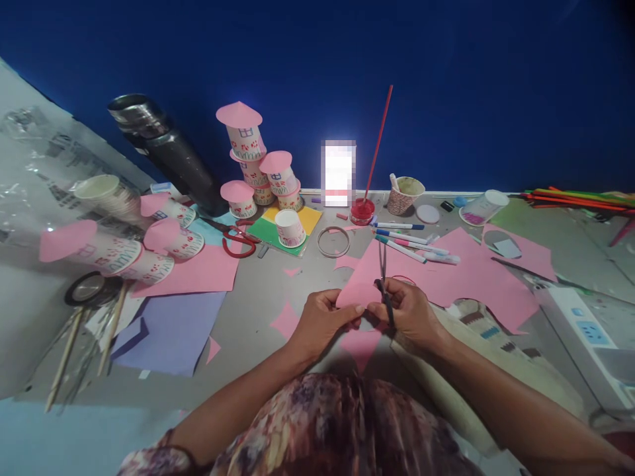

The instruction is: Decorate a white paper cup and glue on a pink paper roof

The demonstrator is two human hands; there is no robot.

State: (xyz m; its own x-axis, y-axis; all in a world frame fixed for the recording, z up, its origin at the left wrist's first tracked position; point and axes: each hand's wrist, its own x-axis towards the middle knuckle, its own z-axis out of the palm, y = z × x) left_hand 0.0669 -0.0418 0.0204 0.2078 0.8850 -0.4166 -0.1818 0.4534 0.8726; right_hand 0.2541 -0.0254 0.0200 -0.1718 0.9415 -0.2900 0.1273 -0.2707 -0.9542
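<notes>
A grey table (253, 281) meets a blue wall (297, 66), pink scraps (286, 320) littering its middle. Along the back edge, a patterned cup (399, 202) has a pale stick (393, 180) at its rim; a red stick (380, 142) tilts in a red dish (362, 213). Near the front edge — forearms angled inward — the left hand (322, 320) pinches pink paper (358, 291), the right hand (411, 314) grasps black scissors (383, 274).

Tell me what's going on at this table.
The person's left grip holds a piece of pink paper; the right grip holds dark scissors beside its right edge. Pink offcuts lie on the table. Farther left, decorated paper cups with pink cone roofs stand stacked, and red-handled scissors lie near them.
</notes>
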